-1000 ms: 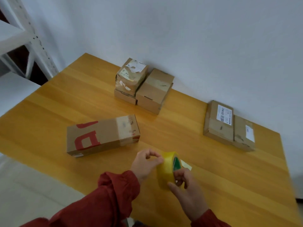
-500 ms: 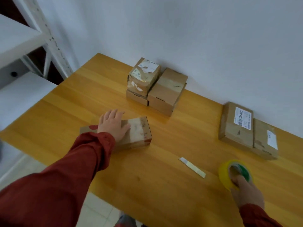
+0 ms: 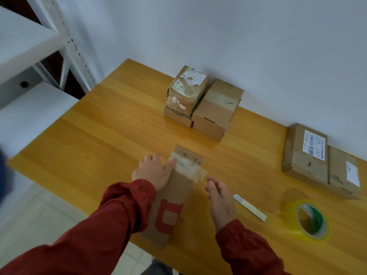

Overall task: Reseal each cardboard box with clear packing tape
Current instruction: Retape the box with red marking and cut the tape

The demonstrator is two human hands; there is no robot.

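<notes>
Left grip [image 3: 154,171] lies flat, fingers straight, on long matte brown red-printed cardboard box [image 3: 174,192]; right grip [image 3: 220,199], loosely spread and empty, just beside it.

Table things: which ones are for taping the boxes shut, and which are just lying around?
For the job: box with red print under the left hand; tape roll; three boxes by the wall; two flat boxes at right.
Just lying about: white strip; white metal shelving.

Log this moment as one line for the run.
left hand: rests on red-printed box | right hand: open beside it | tape roll: lying on table
</notes>
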